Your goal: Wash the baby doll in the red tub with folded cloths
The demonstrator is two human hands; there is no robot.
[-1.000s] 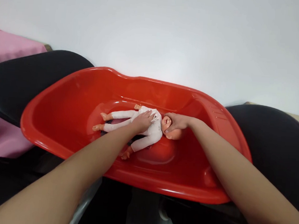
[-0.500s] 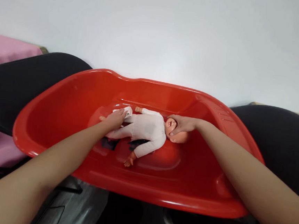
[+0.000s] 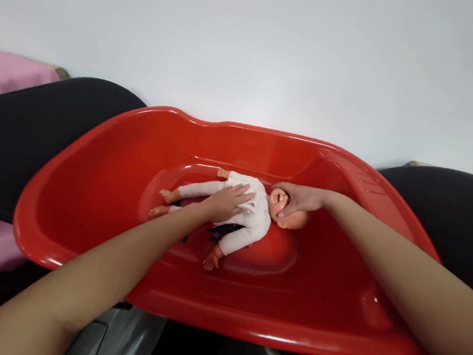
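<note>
A baby doll (image 3: 257, 222) in a white long-sleeved suit lies on its back in a red baby bathtub (image 3: 95, 187), its head to the right and bare feet to the left. My right hand (image 3: 301, 198) is closed round the top and side of the doll's head, the thumb near its cheek. My left hand (image 3: 228, 201) lies on the doll's belly and chest with fingers stretched forward. Under its fingers a bunched white cloth (image 3: 250, 205) partly shows; it blends with the suit. The left forearm hides part of one leg.
Black chair seats stand at the left (image 3: 58, 134) and right (image 3: 456, 219) of the tub. A pink cloth (image 3: 13, 75) drapes at the far left. Behind rises a pale wall (image 3: 247, 51); grey floor (image 3: 131, 334) shows below the front rim.
My left hand has moved right with the white cloth, from the doll's legs up to its torso, uncovering the feet. My right hand stays on the head. The view has shifted slightly.
</note>
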